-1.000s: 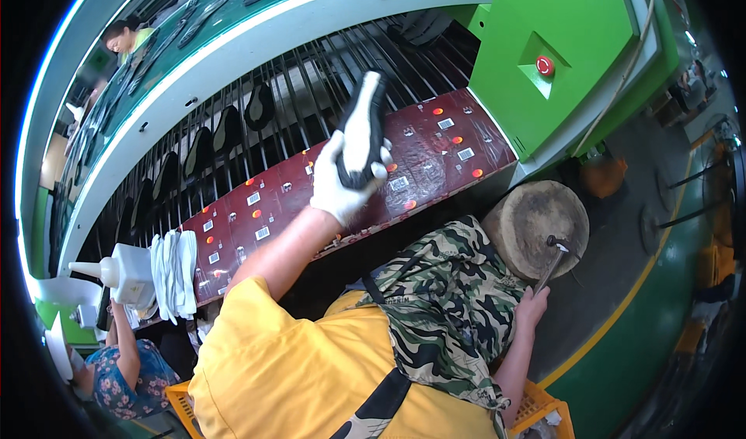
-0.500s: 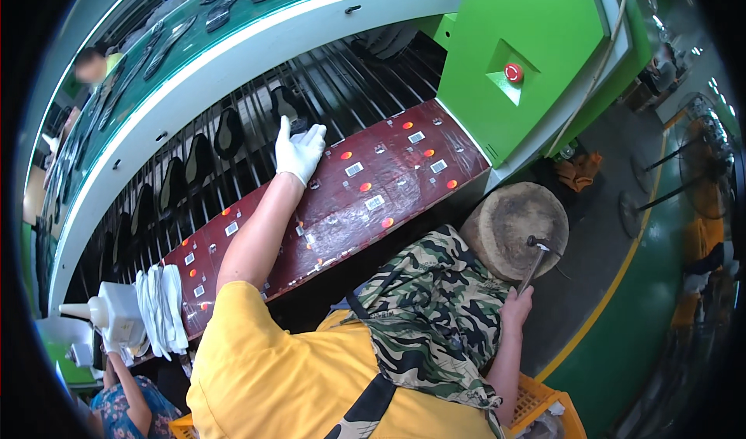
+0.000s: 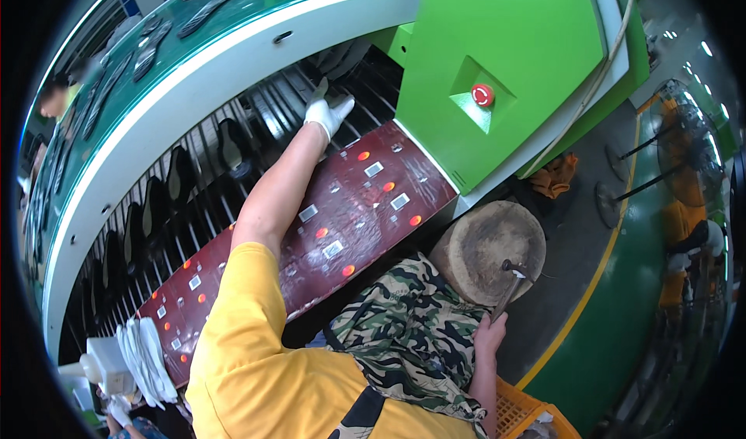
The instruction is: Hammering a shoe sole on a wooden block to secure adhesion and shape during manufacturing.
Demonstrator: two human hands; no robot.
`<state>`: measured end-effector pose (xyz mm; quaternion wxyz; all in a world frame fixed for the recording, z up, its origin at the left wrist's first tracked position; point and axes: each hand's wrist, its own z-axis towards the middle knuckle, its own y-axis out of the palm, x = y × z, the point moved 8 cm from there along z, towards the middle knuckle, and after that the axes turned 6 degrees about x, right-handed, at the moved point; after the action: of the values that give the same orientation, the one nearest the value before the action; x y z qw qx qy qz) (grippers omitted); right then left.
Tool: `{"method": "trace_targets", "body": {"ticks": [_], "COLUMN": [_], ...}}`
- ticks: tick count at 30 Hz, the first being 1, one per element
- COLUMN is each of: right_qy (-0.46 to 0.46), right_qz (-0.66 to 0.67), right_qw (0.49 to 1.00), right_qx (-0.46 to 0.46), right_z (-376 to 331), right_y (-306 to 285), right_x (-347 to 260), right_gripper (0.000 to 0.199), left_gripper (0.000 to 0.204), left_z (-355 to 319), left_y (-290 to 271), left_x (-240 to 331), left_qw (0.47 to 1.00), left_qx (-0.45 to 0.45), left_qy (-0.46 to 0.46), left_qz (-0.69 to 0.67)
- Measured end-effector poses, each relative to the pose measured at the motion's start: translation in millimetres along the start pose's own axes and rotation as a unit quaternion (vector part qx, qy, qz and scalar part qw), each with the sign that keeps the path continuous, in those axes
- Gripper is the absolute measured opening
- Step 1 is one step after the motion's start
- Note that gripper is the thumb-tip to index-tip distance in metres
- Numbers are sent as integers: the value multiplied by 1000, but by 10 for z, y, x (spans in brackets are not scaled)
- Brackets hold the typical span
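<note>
My left hand [image 3: 330, 118], in a white glove, reaches over the dark rollers [image 3: 272, 120] near the green housing. Its thumb and fingers are spread, with nothing visible between them. To its left, a black shoe part [image 3: 231, 145] with a paler inner area lies on the rollers, clear of the hand. Several similar black pieces [image 3: 180, 173] line up farther left. My bare right hand [image 3: 489, 334] grips the handle of a hammer [image 3: 509, 291], whose head is over the round top of a worn wooden block [image 3: 497, 241].
A dark red covered ledge [image 3: 350, 214] edges the rollers. The green housing [image 3: 497, 58] carries a red button [image 3: 482, 95]. White gloves [image 3: 144, 361] hang by a white bottle [image 3: 105, 365]. A yellow crate [image 3: 521, 412] sits lower right; another person's gloved hand [image 3: 119, 408] shows lower left.
My left hand has moved right and farther over the rollers, away from the black shoe part it was beside. The right hand still grips the hammer over the block. The whole view has shifted.
</note>
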<state>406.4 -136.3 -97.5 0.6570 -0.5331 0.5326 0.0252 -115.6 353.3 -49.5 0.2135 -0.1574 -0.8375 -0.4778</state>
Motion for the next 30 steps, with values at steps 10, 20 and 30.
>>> {"method": "trace_targets", "body": {"ticks": [10, 20, 30], "right_qy": [27, -6, 41], "right_qz": [-25, -12, 84], "right_qw": [999, 1000, 995], "right_qx": [16, 11, -27], "right_z": [-36, 77, 53], "right_y": [-72, 32, 8], "right_x": [-32, 193, 63], "right_gripper": [25, 26, 23], "left_gripper": [38, 21, 31], "left_z": [871, 391, -2303], "left_y": [264, -239, -461], "left_x": [64, 47, 379], "left_qw": [997, 999, 944], "left_qx": [-19, 2, -126], "left_qy": [55, -10, -9], "left_qz": [-57, -48, 305]}}
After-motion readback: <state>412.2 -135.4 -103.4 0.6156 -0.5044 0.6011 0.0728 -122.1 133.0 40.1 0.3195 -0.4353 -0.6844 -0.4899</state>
